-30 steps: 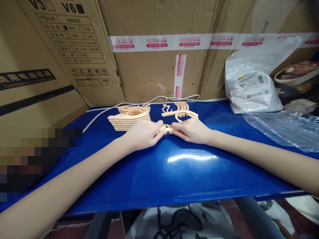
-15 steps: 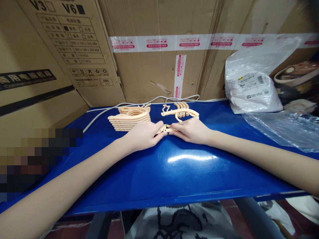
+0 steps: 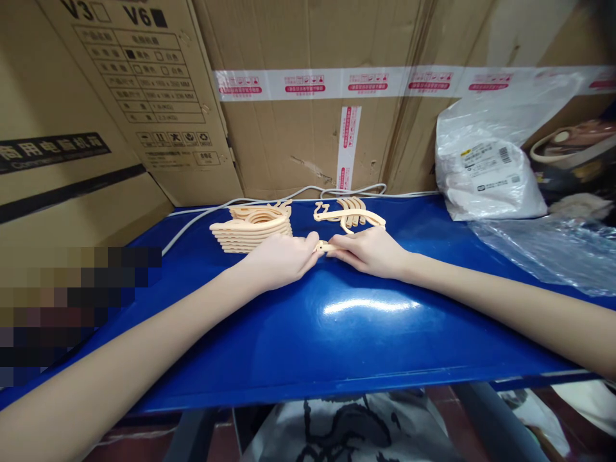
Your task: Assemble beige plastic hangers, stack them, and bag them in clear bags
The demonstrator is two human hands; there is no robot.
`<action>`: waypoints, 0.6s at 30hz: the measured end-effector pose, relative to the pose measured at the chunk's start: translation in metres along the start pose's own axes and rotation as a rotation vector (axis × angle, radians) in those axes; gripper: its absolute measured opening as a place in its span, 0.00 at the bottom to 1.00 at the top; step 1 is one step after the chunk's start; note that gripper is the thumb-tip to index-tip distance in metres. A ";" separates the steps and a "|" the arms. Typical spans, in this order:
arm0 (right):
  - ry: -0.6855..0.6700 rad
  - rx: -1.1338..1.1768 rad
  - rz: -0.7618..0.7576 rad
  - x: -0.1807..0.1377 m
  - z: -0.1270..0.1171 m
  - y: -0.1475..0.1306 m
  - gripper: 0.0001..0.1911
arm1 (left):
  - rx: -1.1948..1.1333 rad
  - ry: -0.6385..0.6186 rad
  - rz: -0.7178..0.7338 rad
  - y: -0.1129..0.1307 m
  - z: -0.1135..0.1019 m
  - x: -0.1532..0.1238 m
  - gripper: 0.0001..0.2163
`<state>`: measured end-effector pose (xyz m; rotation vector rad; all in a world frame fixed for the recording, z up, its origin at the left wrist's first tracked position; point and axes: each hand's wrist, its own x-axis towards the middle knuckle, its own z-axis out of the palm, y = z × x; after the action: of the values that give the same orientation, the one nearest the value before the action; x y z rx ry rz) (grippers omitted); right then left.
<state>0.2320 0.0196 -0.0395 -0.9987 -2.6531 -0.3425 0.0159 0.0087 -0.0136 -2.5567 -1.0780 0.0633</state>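
Note:
Between my two hands is a cream plastic folding hanger (image 3: 323,246), held just above the blue table; only its jointed middle shows, the rest is covered by my fingers. My left hand (image 3: 283,258) is closed on its left side, thumb on top. On the other side my right hand (image 3: 369,251) pinches it between thumb and fingers. Behind my left hand lies a neat stack of cream hangers (image 3: 250,232). Past my right hand are loose cream hanger parts (image 3: 350,217), some curved, with small hooks at their left end.
Cardboard boxes (image 3: 289,141) wall off the back and left of the blue table (image 3: 289,340). A white cable (image 3: 192,221) runs along the rear edge. At the right stand a clear bag with white contents (image 3: 486,173) and a crumpled plastic sheet (image 3: 543,250).
The hanger's middle pieces, spread apart with a gap before, now sit together in a narrower joint. Both hands keep their hold and have hardly moved.

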 end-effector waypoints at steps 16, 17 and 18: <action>0.037 0.101 0.035 0.000 0.001 0.001 0.21 | -0.049 0.010 -0.009 0.000 0.002 0.001 0.17; 0.039 0.084 0.040 0.000 0.001 0.000 0.21 | -0.087 -0.006 -0.021 0.000 0.001 0.001 0.17; 0.042 0.069 0.045 0.000 0.001 0.000 0.21 | -0.119 -0.019 -0.033 -0.001 0.001 0.001 0.18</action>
<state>0.2320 0.0197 -0.0401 -1.0160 -2.5821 -0.2579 0.0162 0.0101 -0.0139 -2.6474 -1.1626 0.0153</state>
